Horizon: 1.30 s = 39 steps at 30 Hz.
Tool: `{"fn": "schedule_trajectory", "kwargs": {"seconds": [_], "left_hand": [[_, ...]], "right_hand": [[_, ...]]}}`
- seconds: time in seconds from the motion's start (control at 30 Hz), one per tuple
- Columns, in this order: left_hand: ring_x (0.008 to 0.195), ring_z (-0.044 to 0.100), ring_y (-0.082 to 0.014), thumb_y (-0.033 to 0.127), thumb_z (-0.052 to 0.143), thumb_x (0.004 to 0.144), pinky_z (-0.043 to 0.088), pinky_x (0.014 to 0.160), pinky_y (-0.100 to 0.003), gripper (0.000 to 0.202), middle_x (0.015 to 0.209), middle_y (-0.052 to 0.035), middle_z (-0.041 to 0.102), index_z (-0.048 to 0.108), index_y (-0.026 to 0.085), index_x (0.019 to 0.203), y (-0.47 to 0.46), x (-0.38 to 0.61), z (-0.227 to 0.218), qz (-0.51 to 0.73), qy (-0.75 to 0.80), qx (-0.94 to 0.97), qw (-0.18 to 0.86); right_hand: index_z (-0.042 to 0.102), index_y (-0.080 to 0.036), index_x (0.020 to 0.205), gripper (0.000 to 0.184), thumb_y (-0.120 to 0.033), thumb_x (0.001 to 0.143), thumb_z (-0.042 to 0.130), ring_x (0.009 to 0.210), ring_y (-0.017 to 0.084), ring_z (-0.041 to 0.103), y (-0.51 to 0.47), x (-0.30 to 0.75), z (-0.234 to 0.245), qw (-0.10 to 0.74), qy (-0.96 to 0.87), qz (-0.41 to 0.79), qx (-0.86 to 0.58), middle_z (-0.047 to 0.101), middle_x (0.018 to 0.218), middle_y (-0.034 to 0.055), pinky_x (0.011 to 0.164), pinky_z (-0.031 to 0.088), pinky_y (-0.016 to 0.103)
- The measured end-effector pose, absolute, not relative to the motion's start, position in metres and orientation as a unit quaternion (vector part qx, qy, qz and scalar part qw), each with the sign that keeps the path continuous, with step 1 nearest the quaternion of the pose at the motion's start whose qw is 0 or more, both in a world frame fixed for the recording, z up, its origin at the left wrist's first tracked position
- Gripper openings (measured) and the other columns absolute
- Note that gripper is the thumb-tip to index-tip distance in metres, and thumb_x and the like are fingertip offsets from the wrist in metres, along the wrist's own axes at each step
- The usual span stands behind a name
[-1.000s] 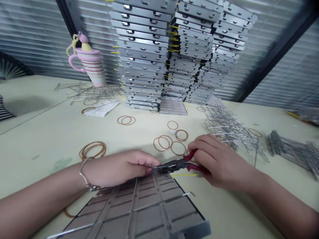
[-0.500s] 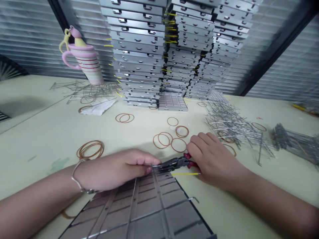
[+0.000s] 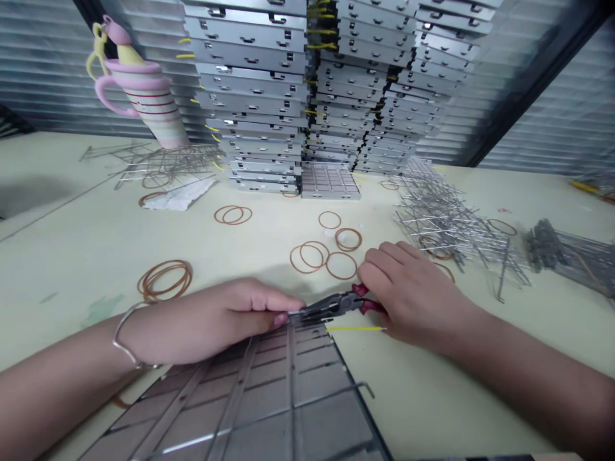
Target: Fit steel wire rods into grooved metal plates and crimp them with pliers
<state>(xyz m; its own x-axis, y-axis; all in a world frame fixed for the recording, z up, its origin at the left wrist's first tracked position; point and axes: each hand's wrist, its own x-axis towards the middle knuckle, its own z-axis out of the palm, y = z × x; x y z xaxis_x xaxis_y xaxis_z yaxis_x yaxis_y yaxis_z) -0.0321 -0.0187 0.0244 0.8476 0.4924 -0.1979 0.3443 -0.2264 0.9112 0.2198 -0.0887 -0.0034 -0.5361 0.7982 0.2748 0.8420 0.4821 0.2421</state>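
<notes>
My right hand [image 3: 413, 294] grips red-handled needle-nose pliers [image 3: 336, 306], and their dark steel jaws reach left. The jaw tips end at the fingertips of my left hand [image 3: 211, 320], which lies curled over the near edge of a grey metal grid panel [image 3: 269, 397]. Thin wire rods run across that panel. What my left fingers pinch is hidden. A thin yellow-sleeved wire [image 3: 355, 328] lies under the pliers, touching my right hand's lower edge.
Tall stacks of grey metal trays [image 3: 254, 83] rise behind on the pale table [image 3: 86, 218], beside a pink striped mug [image 3: 148, 102]. Tangled steel pin piles [image 3: 456, 230] lie right, with more [image 3: 163, 166] left. Orange rubber bands [image 3: 310, 257] and a white cloth [image 3: 180, 195] lie between.
The whole view has shifted as my head moved, with the stacks and mug sliding up and left. My hands and the pliers keep the same hold at the panel's edge.
</notes>
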Motion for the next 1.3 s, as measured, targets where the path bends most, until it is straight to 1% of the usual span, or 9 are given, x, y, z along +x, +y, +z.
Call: {"fn": "schedule_trajectory", "kwargs": {"seconds": [0.13, 0.27, 0.4, 0.57, 0.77, 0.9, 1.1, 1.23, 1.3], "left_hand": [[0.093, 0.066, -0.0163, 0.021, 0.051, 0.087, 0.048, 0.086, -0.023, 0.029, 0.102, 0.0070, 0.072, 0.071, 0.032, 0.104, -0.015, -0.032, 0.024, 0.039, 0.276, 0.784, 0.554], [0.097, 0.064, -0.0132, 0.019, 0.048, 0.089, 0.046, 0.089, -0.021, 0.032, 0.109, 0.0087, 0.069, 0.068, 0.032, 0.110, -0.012, -0.033, 0.024, 0.003, 0.265, 0.800, 0.537], [0.096, 0.064, -0.0110, 0.020, 0.047, 0.090, 0.045, 0.087, -0.018, 0.032, 0.108, 0.0091, 0.070, 0.068, 0.031, 0.111, -0.012, -0.033, 0.024, -0.001, 0.262, 0.810, 0.524], [0.093, 0.063, -0.0102, 0.019, 0.045, 0.091, 0.045, 0.085, -0.016, 0.033, 0.107, 0.0087, 0.070, 0.068, 0.031, 0.111, -0.012, -0.033, 0.024, 0.000, 0.248, 0.818, 0.519], [0.092, 0.063, -0.0136, 0.022, 0.043, 0.091, 0.047, 0.082, -0.019, 0.030, 0.104, 0.0037, 0.071, 0.070, 0.023, 0.105, -0.013, -0.032, 0.026, -0.011, 0.253, 0.826, 0.503], [0.091, 0.063, -0.0133, 0.024, 0.043, 0.092, 0.047, 0.080, -0.019, 0.030, 0.104, 0.0039, 0.071, 0.070, 0.024, 0.105, -0.014, -0.032, 0.025, -0.011, 0.252, 0.829, 0.500], [0.096, 0.063, -0.0125, 0.024, 0.042, 0.093, 0.045, 0.087, -0.019, 0.031, 0.110, 0.0050, 0.069, 0.067, 0.026, 0.113, -0.014, -0.034, 0.022, -0.007, 0.234, 0.822, 0.519], [0.102, 0.062, -0.0165, 0.021, 0.041, 0.093, 0.045, 0.090, -0.024, 0.034, 0.117, 0.0012, 0.066, 0.065, 0.023, 0.117, -0.012, -0.038, 0.024, -0.025, 0.248, 0.804, 0.539], [0.103, 0.062, -0.0183, 0.020, 0.043, 0.092, 0.046, 0.091, -0.026, 0.033, 0.117, -0.0006, 0.066, 0.066, 0.021, 0.115, -0.009, -0.040, 0.025, -0.042, 0.246, 0.794, 0.555]], "right_hand": [[0.051, -0.017, 0.080, 0.004, -0.020, 0.078, 0.052, 0.079, 0.024, 0.040, -0.088, 0.221, -0.004, 0.072, -0.860, -0.198, -0.465, 0.050, 0.086, 0.0092, 0.072, 0.030, 0.036], [0.049, -0.017, 0.079, 0.005, -0.018, 0.076, 0.053, 0.079, 0.024, 0.040, -0.087, 0.221, -0.004, 0.063, -0.858, -0.200, -0.468, 0.049, 0.084, 0.0078, 0.072, 0.030, 0.036], [0.050, -0.017, 0.079, 0.002, -0.017, 0.077, 0.050, 0.077, 0.024, 0.040, -0.088, 0.219, -0.006, 0.065, -0.856, -0.200, -0.473, 0.050, 0.084, 0.0078, 0.071, 0.030, 0.036], [0.051, -0.018, 0.076, 0.003, -0.016, 0.074, 0.049, 0.075, 0.025, 0.040, -0.091, 0.214, -0.005, 0.057, -0.838, -0.218, -0.497, 0.050, 0.080, 0.0083, 0.069, 0.030, 0.036], [0.052, -0.017, 0.074, 0.004, -0.014, 0.074, 0.049, 0.073, 0.025, 0.043, -0.090, 0.215, -0.004, 0.053, -0.836, -0.219, -0.500, 0.051, 0.076, 0.0076, 0.067, 0.029, 0.035], [0.051, -0.018, 0.074, 0.004, -0.014, 0.075, 0.049, 0.072, 0.024, 0.043, -0.088, 0.217, -0.003, 0.052, -0.841, -0.209, -0.497, 0.051, 0.075, 0.0061, 0.066, 0.029, 0.034], [0.049, -0.019, 0.075, 0.009, -0.012, 0.071, 0.052, 0.074, 0.023, 0.045, -0.093, 0.221, 0.004, 0.041, -0.842, -0.192, -0.502, 0.052, 0.076, 0.0041, 0.068, 0.029, 0.033], [0.047, -0.019, 0.072, 0.014, -0.006, 0.069, 0.050, 0.072, 0.022, 0.045, -0.094, 0.253, 0.010, 0.014, -0.805, -0.216, -0.553, 0.052, 0.072, 0.0039, 0.067, 0.029, 0.033], [0.047, -0.019, 0.074, 0.015, -0.005, 0.069, 0.049, 0.074, 0.022, 0.044, -0.090, 0.270, 0.016, 0.030, -0.802, -0.214, -0.558, 0.051, 0.075, 0.0046, 0.068, 0.030, 0.033]]}}
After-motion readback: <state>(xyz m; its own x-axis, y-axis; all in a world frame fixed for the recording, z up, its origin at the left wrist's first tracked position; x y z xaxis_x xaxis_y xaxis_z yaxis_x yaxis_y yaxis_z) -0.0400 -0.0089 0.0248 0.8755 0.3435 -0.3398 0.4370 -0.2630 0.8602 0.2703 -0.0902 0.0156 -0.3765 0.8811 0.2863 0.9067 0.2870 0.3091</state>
